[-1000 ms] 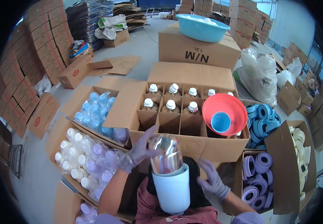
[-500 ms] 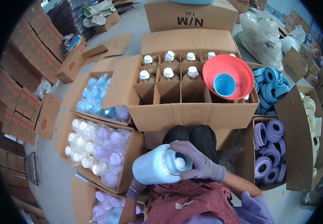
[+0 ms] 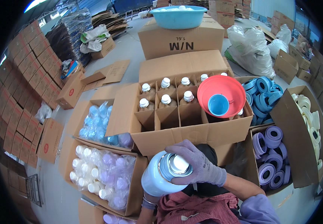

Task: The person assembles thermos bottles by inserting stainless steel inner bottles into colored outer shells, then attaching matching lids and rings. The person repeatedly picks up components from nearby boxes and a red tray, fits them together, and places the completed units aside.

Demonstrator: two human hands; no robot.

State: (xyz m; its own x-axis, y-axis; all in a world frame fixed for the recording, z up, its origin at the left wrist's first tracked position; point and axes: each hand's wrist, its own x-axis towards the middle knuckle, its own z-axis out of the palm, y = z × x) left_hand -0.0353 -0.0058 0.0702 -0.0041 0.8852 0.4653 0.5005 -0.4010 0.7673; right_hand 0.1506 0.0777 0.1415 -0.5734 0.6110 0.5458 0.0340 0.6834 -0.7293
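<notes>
Bottle (image 3: 152,180) in R hand (image 3: 205,166), blk-lettered box (image 3: 202,35)

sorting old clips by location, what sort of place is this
Probably a warehouse packing area: tall stacks of brown cardboard cartons, white-topped bottles in a divided brown cardboard box, and ring-shaped purple parts.

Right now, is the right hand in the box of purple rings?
No, the gloved right hand grips the top of the light-blue flask.

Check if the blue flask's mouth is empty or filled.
Filled: a white cap shows inside the mouth of the blue flask. How firmly, I cannot tell.
</notes>
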